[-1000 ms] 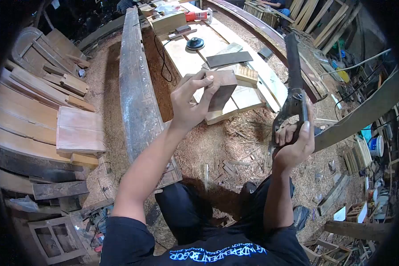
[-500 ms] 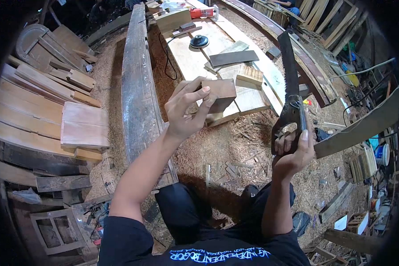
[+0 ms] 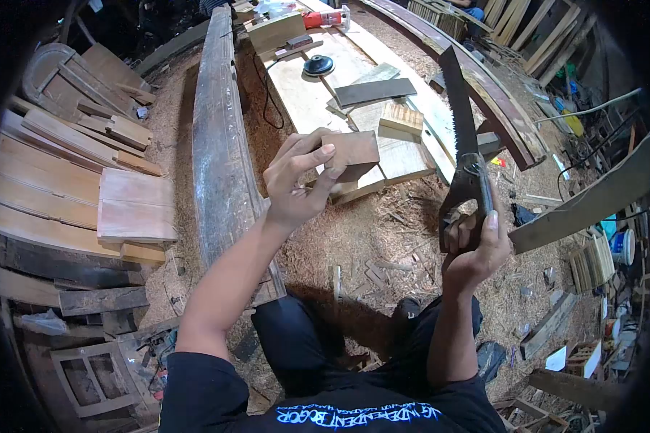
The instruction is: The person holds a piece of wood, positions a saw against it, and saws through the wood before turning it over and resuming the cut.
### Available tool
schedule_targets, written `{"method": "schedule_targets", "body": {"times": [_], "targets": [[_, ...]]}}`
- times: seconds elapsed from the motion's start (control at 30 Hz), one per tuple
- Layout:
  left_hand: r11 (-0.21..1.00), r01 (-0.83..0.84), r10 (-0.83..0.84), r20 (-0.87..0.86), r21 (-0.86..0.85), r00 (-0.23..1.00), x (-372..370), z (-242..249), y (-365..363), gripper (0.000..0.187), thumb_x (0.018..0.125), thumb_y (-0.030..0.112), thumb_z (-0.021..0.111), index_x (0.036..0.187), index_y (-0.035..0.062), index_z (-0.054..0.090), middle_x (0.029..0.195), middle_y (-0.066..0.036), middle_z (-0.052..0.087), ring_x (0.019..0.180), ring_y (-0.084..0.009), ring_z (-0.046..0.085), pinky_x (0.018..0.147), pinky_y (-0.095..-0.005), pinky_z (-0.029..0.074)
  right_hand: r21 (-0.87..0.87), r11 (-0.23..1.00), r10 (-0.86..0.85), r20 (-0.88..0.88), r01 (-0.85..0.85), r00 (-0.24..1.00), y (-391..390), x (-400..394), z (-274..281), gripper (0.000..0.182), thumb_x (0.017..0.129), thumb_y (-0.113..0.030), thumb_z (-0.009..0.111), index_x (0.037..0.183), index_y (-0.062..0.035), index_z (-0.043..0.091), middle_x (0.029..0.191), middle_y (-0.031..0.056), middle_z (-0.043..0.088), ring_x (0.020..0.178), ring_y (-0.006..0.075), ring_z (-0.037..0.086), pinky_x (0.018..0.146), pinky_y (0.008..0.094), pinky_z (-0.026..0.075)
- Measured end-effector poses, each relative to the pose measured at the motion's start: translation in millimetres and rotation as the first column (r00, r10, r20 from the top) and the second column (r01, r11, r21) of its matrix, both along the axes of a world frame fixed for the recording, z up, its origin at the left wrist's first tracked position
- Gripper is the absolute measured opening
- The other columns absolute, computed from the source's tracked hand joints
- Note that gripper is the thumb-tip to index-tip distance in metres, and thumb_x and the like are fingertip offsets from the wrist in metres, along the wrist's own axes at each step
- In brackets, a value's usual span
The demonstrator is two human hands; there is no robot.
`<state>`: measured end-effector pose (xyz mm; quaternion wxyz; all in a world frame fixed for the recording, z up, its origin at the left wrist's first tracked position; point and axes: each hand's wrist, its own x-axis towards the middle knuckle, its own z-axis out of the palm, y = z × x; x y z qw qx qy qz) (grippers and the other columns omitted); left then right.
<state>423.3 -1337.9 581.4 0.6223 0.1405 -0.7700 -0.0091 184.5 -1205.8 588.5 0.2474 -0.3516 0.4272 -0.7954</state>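
My left hand grips a brown wooden block between thumb and fingers, held up in the air before the workbench's near end. On the right, my right hand is wrapped round the dark handle of a hand saw. The saw's blade points up and away, its teeth facing left toward the block. Block and saw are apart. Behind the block, a striped wood piece and a dark flat board lie on the pale workbench.
A black round disc and a red power tool rest on the bench. A long weathered beam runs along its left. Boards are stacked at the left, and wood scraps litter the floor. Part of another person shows at the top right.
The saw blade has tilted a little to the left. The block and my left hand have shifted slightly left in view, and the bench items have also shifted slightly.
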Motion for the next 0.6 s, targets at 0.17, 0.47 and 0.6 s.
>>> {"method": "schedule_targets", "body": {"times": [0.17,0.47,0.6], "targets": [[0.999,-0.006,0.006,-0.015,0.035,1.000,0,-7,-3,0.043,0.085,0.006,0.082,0.123,0.0090,0.062,0.116,-0.023,0.072,0.097,-0.0315,0.072,0.081,-0.0384,0.057,0.040,0.999,0.029,-0.073,-0.026,0.997,0,-6,-9,0.053,0.103,-0.025,0.045,0.141,0.0100,0.055,0.101,0.0150,0.070,0.068,0.0073,0.057,0.058,0.0215,0.046],[0.962,-0.056,0.066,-0.027,0.267,0.997,1,-21,-6,0.052,0.090,0.009,0.078,0.138,0.0086,0.055,0.127,-0.020,0.068,0.113,-0.0280,0.070,0.089,-0.0389,0.059,0.043,0.999,-0.008,-0.143,0.014,0.990,-5,-11,-16,0.056,0.102,-0.026,0.046,0.141,0.0139,0.053,0.127,0.0255,0.066,0.112,0.0262,0.066,0.098,0.0365,0.053],[0.867,0.035,0.008,-0.083,0.497,0.997,1,-21,-15,0.061,0.097,0.010,0.069,0.153,0.0101,0.045,0.134,-0.019,0.065,0.113,-0.0249,0.069,0.090,-0.0372,0.059,0.041,0.999,0.021,-0.083,-0.017,0.996,-7,-22,-30,0.055,0.103,-0.026,0.045,0.141,0.0136,0.053,0.126,0.0257,0.066,0.111,0.0259,0.067,0.097,0.0366,0.053]]}}
